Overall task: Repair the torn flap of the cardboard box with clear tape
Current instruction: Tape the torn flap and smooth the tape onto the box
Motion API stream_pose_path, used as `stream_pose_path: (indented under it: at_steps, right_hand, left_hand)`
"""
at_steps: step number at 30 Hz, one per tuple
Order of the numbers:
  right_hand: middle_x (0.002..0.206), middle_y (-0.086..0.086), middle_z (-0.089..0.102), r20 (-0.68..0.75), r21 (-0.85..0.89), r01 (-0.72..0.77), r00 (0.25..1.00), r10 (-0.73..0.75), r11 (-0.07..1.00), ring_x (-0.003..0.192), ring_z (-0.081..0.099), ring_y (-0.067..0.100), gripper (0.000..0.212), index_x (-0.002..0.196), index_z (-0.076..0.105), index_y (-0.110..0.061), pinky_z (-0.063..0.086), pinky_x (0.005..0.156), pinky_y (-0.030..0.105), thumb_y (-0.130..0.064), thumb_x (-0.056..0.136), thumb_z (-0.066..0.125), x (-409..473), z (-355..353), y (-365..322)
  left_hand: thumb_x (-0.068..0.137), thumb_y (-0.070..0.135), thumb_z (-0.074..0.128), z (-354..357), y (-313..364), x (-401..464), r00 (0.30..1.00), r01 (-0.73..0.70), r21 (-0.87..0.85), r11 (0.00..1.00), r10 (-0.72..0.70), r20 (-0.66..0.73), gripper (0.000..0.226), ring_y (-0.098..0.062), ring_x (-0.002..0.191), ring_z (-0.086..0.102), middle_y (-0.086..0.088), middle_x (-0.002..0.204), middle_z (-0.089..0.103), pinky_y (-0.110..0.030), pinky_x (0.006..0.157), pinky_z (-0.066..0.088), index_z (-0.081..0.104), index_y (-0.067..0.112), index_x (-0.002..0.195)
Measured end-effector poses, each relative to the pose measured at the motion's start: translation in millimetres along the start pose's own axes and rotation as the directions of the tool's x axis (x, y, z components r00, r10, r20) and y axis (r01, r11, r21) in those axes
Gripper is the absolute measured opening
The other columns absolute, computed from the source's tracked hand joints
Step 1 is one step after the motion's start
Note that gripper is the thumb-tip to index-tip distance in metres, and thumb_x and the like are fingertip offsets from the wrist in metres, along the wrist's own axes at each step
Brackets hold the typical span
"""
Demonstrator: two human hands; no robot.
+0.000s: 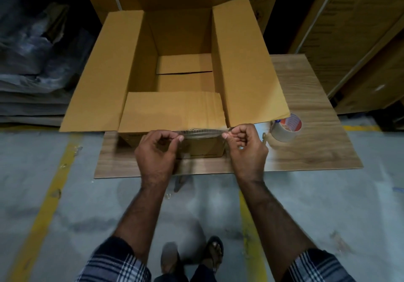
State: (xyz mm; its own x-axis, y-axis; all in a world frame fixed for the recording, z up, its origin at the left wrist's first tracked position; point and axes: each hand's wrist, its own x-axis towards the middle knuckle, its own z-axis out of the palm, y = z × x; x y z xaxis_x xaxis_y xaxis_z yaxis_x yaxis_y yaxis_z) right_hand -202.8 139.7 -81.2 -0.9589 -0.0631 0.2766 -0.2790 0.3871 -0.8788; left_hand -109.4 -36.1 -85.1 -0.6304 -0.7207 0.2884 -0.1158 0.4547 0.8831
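Grey floor point(65, 227), yellow lines point(47, 196)

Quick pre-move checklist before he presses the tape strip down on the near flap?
1. Clear tape strip stretched between left hand and right hand: ok.
2. Strip lined up along the near flap fold edge: ok, roughly.
3. Strip flat, no twist or wrinkle: cannot tell, blurred.
4. Tear fully covered by the strip: cannot tell.
5. Cardboard box sits flat on the wooden board: ok.
6. Tape roll within reach, right of the box: ok.
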Motion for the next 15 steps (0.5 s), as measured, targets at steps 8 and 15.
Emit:
stream_pose_path:
  at_steps: [8,15]
  right_hand:
    - [0.074,-0.009,0.066,-0.005,-0.031,0.012,1.000,-0.012,0.999,0.066,0.062,0.006,0.019,0.086,0.063,-0.017,0.058,0.064,0.026,-0.023,0.083,0.082,3.2,-1.5,0.6]
    - [0.065,-0.008,0.061,-0.026,-0.131,0.031,0.999,-0.034,0.991,0.060,0.059,0.011,0.029,0.077,0.058,-0.018,0.055,0.058,0.036,-0.032,0.080,0.083,10.6,-1.8,4.7]
  left_hand:
    - [0.077,0.030,0.083,4.1,3.0,1.5,0.999,0.025,0.032,0.999,-0.024,-0.036,0.017,-0.019,0.088,0.068,0.013,0.085,0.072,-0.047,0.078,0.059,0.068,0.035,0.085]
    - [0.076,0.047,0.077,3.8,6.6,4.4,0.997,0.030,0.178,0.984,-0.017,-0.074,0.016,-0.013,0.085,0.067,0.016,0.085,0.070,-0.044,0.076,0.058,0.064,0.042,0.084]
